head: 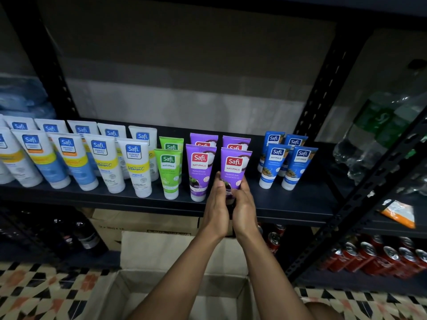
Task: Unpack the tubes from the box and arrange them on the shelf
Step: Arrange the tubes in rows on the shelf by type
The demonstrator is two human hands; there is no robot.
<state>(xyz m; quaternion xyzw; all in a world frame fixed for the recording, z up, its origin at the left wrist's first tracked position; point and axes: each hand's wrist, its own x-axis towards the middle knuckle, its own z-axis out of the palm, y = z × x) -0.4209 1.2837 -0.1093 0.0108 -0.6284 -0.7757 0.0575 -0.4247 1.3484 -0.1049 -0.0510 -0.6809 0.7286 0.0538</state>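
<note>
The purple Safi Naturals tube stands cap-down at the front of the shelf, just right of frame centre. It looks light, soft-walled and glossy, so it is best gripped low near the stiffer cap. Both forearms rise from the bottom edge, left hand and right hand palm to palm, fingers curled round its lower end.
</note>
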